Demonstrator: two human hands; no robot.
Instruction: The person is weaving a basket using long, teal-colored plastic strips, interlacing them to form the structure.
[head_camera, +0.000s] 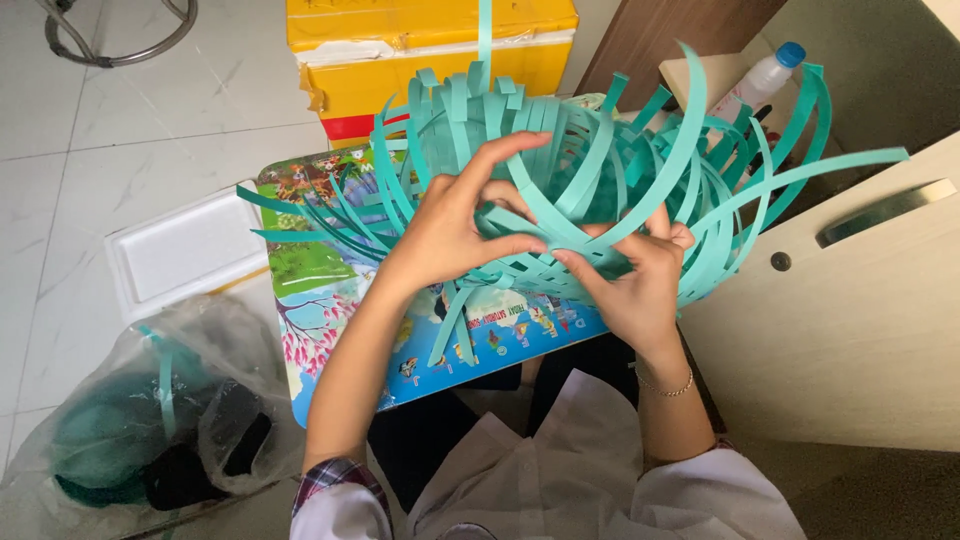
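Both hands in a tangle of teal strips

L hand (445, 225) and R hand (635, 280) both work at the centre of a half-woven teal strip basket (560, 160), held just above a small colourful printed worktop (300, 265). L hand: thumb and fingers pinched shut on a strip near the woven middle, index finger arched over the top. R hand: fingers closed on crossing strips right beside it, fingertips of both hands nearly touching. Loose strip ends fan up and outward all round, some curving to the R over a pale cabinet w/ metal handle (885, 210).

Behind the basket: yellow box (430, 45) on the tiled floor, and a clear plastic bottle w/ blue cap (760, 80) further R. L of the worktop: white foam tray (185, 250) on the floor. Lower L: clear plastic bag (130, 400) w/ more teal strip material and dark items inside. Thin bracelet on the R wrist.
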